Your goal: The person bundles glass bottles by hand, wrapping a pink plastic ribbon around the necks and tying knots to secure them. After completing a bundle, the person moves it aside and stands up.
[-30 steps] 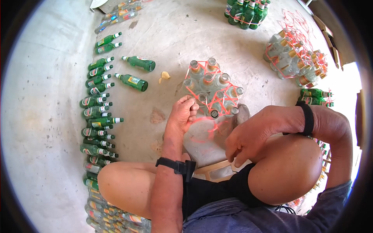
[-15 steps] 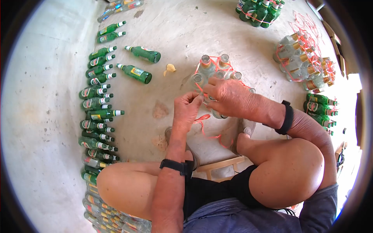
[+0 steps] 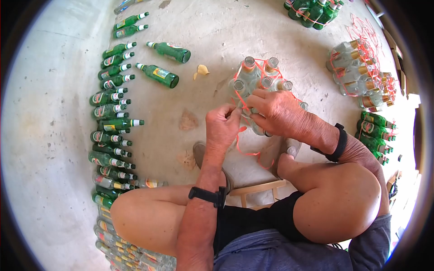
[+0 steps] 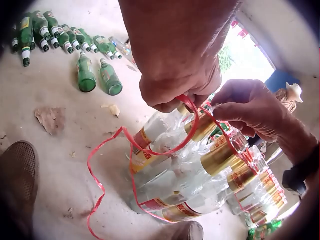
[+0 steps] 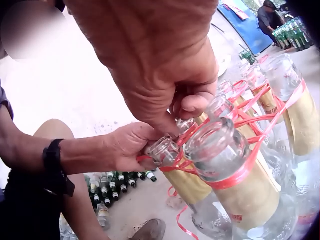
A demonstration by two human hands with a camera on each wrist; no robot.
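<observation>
A bundle of clear glass bottles (image 3: 249,65) with gold neck labels stands upright on the floor before me. Red plastic string (image 5: 237,176) criss-crosses between the necks. At the bundle's near left side my left hand (image 3: 222,128) pinches the string, whose loop (image 4: 195,125) and loose tail hang beneath in the left wrist view. My right hand (image 3: 276,113) reaches over the near bottles and pinches the string with thumb and finger, close to the left fingertips. In the right wrist view the right hand (image 5: 155,70) hides part of the string at a bottle mouth (image 5: 162,149).
Green bottles (image 3: 110,110) lie in a row along the left wall, and two more green bottles (image 3: 165,77) lie nearer. Tied clear bottles (image 3: 352,67) and a green bundle (image 3: 312,13) are at the right and back. A wooden stool (image 3: 257,187) is beneath me. Another person (image 5: 270,22) is behind.
My right hand has come from above the right knee to the bundle and pinches the string beside my left hand. Since half a second ago both hands have barely moved; the view has shifted slightly.
</observation>
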